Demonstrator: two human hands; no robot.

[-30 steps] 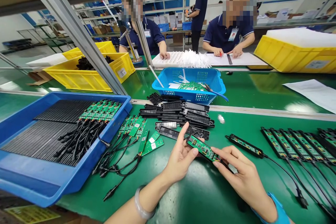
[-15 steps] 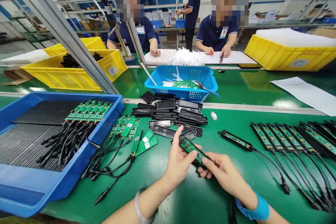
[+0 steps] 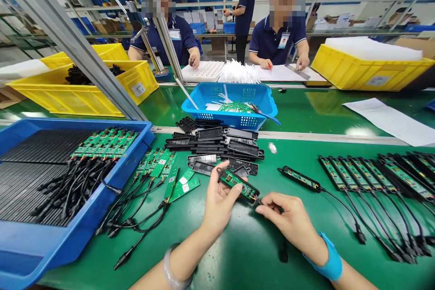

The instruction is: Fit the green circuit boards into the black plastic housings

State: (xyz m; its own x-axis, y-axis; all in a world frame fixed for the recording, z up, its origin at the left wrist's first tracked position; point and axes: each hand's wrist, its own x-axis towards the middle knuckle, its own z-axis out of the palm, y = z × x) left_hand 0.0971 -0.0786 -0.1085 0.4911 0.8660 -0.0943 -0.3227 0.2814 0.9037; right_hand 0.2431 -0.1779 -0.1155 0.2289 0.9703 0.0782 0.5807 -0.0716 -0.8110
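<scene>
My left hand point(image 3: 217, 201) grips a narrow green circuit board point(image 3: 239, 185) set in a black housing, thumb on top. My right hand point(image 3: 287, 219) pinches the board's right end, where its black cable leaves. Just beyond lie a heap of black plastic housings point(image 3: 217, 142) and loose green boards with cables point(image 3: 166, 172). A finished unit with cable point(image 3: 301, 178) lies to the right on the green belt.
A blue tray point(image 3: 20, 235) of boards and cables sits at left. A row of assembled units point(image 3: 374, 174) lies at right. A blue basket point(image 3: 231, 104) stands ahead, yellow bins point(image 3: 102, 86) behind. Three people work across the line. A metal strut point(image 3: 78, 50) slants overhead.
Both hands and the board have drifted left and slightly away. My right hand has slid from under the board to its right end at the cable.
</scene>
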